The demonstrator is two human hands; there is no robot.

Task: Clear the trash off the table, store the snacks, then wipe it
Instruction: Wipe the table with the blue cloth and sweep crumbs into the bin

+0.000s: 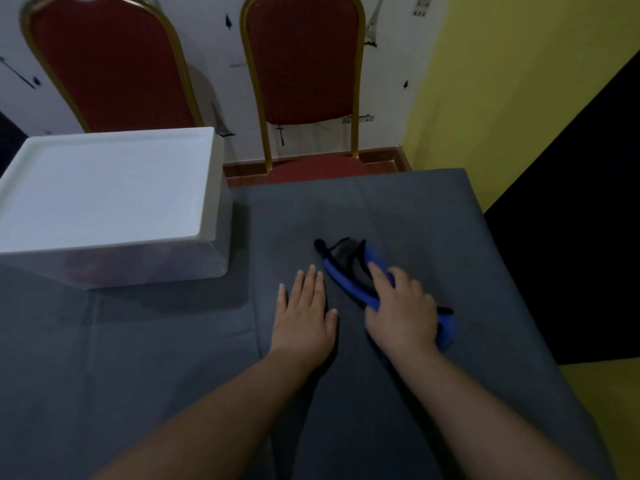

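head view: the table, covered in a grey cloth, fills the lower and middle frame; its far edge runs across the centre right, and its right edge slants down toward the lower right corner. the cloth around the hands and toward the bottom of the frame is bare and open.

the left hand lies flat on the cloth at centre, fingers straight and close together, thumb out to the side. just beside it, the right hand presses down on a blue and black wiping cloth, fingers curled over its blue edge. the cloth is blurred, and part of it is hidden under the hand.

at the left sits a plastic storage box with a white lid, well apart from the hands. its left side is cut off by the frame, and what shows through its cloudy wall is too dim to make out.

two red chairs with gold frames stand beyond the far edge, their tops cut off.
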